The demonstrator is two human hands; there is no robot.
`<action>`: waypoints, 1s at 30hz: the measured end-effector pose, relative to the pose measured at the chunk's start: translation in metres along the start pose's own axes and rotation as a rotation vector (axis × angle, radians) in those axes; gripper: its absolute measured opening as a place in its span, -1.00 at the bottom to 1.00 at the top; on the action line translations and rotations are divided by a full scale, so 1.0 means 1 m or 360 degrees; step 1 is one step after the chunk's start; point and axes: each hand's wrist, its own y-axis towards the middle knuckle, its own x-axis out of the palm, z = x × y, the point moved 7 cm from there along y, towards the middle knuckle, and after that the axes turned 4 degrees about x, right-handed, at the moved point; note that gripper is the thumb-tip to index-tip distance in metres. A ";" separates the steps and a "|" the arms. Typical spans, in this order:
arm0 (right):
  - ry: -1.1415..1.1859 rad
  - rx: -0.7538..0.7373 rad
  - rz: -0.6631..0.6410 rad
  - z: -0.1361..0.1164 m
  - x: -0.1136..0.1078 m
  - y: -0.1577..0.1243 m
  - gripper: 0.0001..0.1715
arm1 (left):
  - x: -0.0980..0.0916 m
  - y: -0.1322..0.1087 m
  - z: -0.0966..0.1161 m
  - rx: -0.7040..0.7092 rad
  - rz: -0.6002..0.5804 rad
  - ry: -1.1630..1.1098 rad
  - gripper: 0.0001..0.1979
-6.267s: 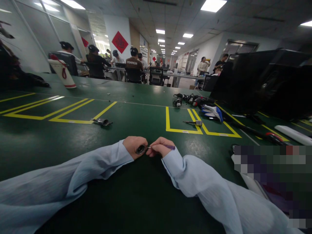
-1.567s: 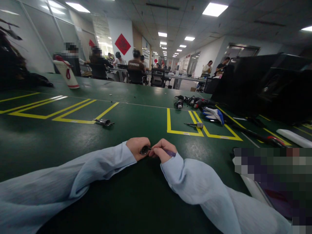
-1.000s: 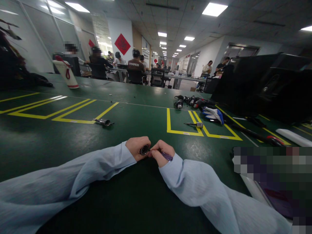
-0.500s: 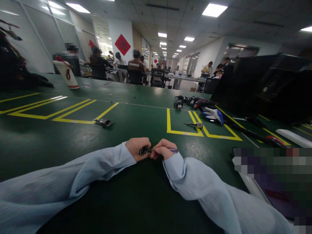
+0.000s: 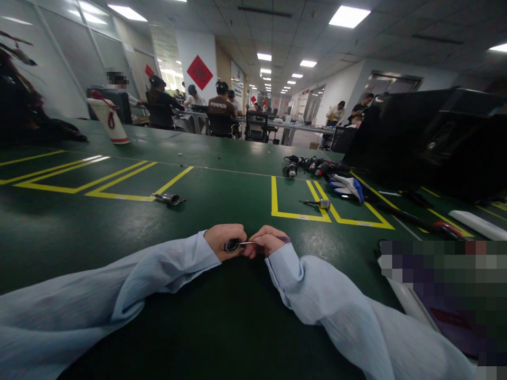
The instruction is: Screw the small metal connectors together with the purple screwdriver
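Note:
Both forearms in pale blue sleeves rest on the green table. My left hand is closed around a small round metal part, its open end facing me. My right hand is closed on a thin tool with a purple handle; its metal shaft points left, and the tip meets the metal part. The two hands almost touch in the middle of the view.
A metal cylinder lies on a yellow line to the left. A small tool, white-blue gloves and dark tools lie to the right, before black cases. A white cup stands far left. People sit at far tables.
My right hand has turned the purple-handled tool back and forth against the metal part; the handle has swung from pointing down-right to level. The left hand stays put.

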 end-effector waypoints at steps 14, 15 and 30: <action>-0.0119 -0.0206 0.0091 -0.004 -0.001 -0.002 -0.95 | -0.008 -0.001 -0.006 -0.0163 0.0185 -0.0019 -0.84; -0.0132 -0.0202 0.0099 -0.003 -0.001 -0.002 -0.95 | -0.008 -0.001 -0.006 -0.0164 0.0184 -0.0008 -0.85; 0.0121 -0.0197 -0.0110 -0.004 0.004 -0.001 -0.98 | -0.014 -0.002 -0.009 -0.0214 0.0359 -0.0317 -0.82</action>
